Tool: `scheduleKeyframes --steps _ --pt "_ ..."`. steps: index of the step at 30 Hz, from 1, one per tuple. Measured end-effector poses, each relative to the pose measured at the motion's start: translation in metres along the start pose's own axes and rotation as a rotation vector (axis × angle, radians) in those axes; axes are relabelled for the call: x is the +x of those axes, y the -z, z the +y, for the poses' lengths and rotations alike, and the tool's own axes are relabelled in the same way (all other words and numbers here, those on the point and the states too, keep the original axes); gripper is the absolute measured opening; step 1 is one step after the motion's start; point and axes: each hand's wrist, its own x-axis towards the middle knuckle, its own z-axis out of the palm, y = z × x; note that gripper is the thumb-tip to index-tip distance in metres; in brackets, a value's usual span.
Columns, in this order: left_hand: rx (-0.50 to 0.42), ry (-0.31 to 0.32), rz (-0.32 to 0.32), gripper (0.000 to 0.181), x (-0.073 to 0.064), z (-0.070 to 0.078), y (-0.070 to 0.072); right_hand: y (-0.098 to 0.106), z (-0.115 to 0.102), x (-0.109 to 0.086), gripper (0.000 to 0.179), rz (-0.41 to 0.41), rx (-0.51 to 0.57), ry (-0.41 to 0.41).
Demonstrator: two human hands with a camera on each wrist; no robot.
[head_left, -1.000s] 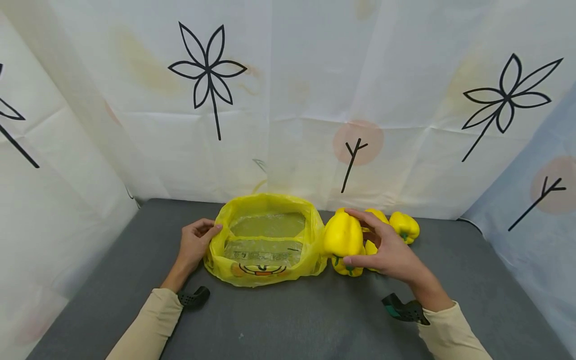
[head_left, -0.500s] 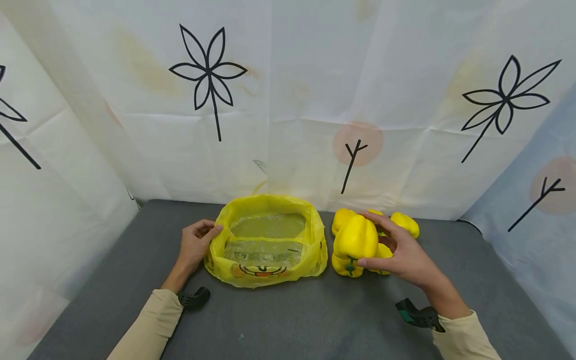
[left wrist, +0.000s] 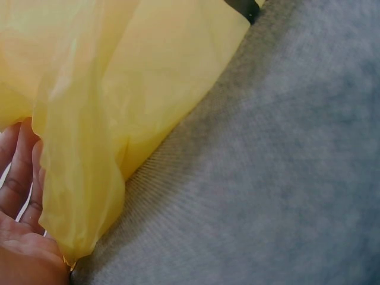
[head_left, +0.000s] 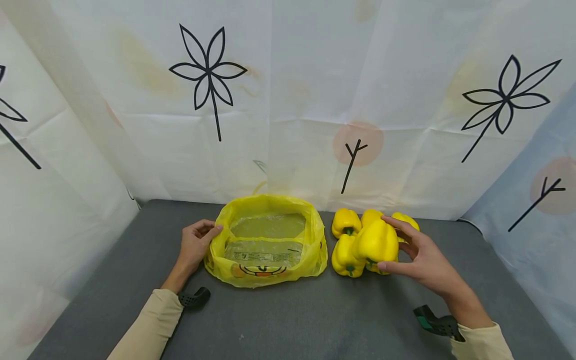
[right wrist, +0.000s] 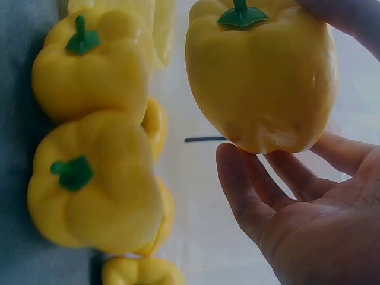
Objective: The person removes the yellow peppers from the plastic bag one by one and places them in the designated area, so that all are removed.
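My right hand (head_left: pixel 427 262) grips a yellow bell pepper (head_left: pixel 377 241) from its right side, thumb low and fingers over the top. In the right wrist view the held pepper (right wrist: pixel 261 77) shows a green stem and sits apart from the others. Other yellow bell peppers (head_left: pixel 346 256) stand grouped beneath and behind it, some partly hidden. A yellow plastic bag (head_left: pixel 315 257) with a printed face stands in the middle, its mouth spread wide. At its left rim my left hand (head_left: pixel 193 247) pinches the plastic. Up close, the bag (left wrist: pixel 154 71) hides part of that hand's fingers.
The dark grey table (head_left: pixel 270 325) carries the bag and peppers. A white patterned curtain (head_left: pixel 288 100) hangs behind the table's far edge and along both sides. One pepper (head_left: pixel 405 220) lies at the group's far right, partly behind the right hand.
My right hand has carried the bell pepper rightward, away from beside the bag, uncovering peppers at the group's left. The left hand and bag have stayed in place.
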Motion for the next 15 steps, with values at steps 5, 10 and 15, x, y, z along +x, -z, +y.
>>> scheduleKeyframes --steps 5,10,15 --pt "-0.003 0.011 -0.010 0.021 0.000 0.002 0.001 0.006 0.006 -0.006 0.088 0.019 -0.013 -0.006" --pt "0.009 0.012 -0.020 0.020 -0.004 0.020 -0.002 0.017 0.015 -0.012 0.089 0.035 0.002 -0.021" --pt "0.018 0.001 -0.018 0.020 -0.004 0.022 -0.002 0.027 0.025 -0.016 0.089 0.046 0.007 -0.041"
